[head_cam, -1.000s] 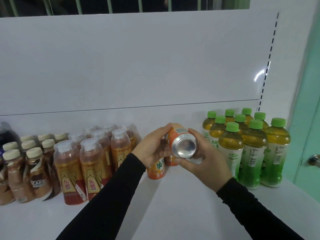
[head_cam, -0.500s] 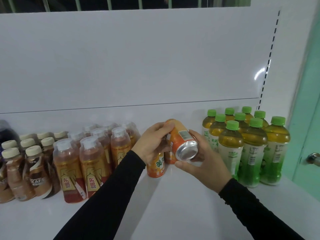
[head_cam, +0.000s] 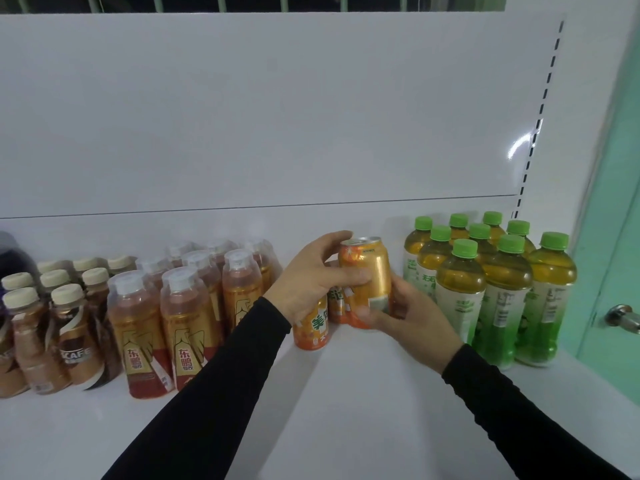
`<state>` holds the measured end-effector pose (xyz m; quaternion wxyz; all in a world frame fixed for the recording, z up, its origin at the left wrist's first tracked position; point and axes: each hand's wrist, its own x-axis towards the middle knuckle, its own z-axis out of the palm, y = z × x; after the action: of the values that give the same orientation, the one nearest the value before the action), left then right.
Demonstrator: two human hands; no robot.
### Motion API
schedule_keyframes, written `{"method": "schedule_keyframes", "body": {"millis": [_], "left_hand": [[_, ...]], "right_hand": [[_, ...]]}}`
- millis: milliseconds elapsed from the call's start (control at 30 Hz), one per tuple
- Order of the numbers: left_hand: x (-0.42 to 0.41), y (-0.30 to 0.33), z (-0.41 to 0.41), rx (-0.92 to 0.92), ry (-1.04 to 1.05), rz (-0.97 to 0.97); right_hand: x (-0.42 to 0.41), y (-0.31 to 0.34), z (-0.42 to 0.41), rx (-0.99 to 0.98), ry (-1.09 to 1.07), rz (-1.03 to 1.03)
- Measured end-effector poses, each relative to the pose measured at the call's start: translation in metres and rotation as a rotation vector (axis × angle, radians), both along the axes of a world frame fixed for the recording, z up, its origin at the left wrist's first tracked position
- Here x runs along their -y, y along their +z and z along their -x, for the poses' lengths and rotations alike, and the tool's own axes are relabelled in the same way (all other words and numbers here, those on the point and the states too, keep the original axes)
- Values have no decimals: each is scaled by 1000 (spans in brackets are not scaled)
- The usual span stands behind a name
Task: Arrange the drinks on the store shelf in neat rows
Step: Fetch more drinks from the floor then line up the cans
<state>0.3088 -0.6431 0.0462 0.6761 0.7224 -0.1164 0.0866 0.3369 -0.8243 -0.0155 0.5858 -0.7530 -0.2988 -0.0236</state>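
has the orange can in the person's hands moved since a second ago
Yes. The orange metal can, held by the left hand and right hand, has turned from bottom-toward-camera to upright beside the green-capped tea bottles.

So on the shelf (head_cam: 346, 410): coffee bottles (head_cam: 65, 327) far left, tea bottles (head_cam: 485, 289) right, cans (head_cam: 311, 323) between, behind the held can (head_cam: 367, 271).

The can (head_cam: 366, 277) in the hands is orange and gold with a silver rim. At its 7 o'clock another can (head_cam: 312, 325) is orange with green characters on yellow. At 3 o'clock, tea bottles (head_cam: 498, 292) are amber, green-capped, with white-to-green labels. At 9 o'clock, gold-and-red labelled bottles (head_cam: 188, 320) have clear caps; farther, brown coffee bottles (head_cam: 69, 334) have cream caps. Sleeves (head_cam: 214, 393) are black, the shelf (head_cam: 346, 410) white.
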Motion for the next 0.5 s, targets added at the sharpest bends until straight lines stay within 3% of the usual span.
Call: {"method": "schedule_keyframes", "body": {"millis": [267, 500], "left_hand": [[9, -12, 22, 220, -113, -287], [10, -32, 41, 220, -4, -180]], "right_hand": [[-3, -13, -6, 108, -104, -133], [0, -22, 17, 145, -178, -36]]}}
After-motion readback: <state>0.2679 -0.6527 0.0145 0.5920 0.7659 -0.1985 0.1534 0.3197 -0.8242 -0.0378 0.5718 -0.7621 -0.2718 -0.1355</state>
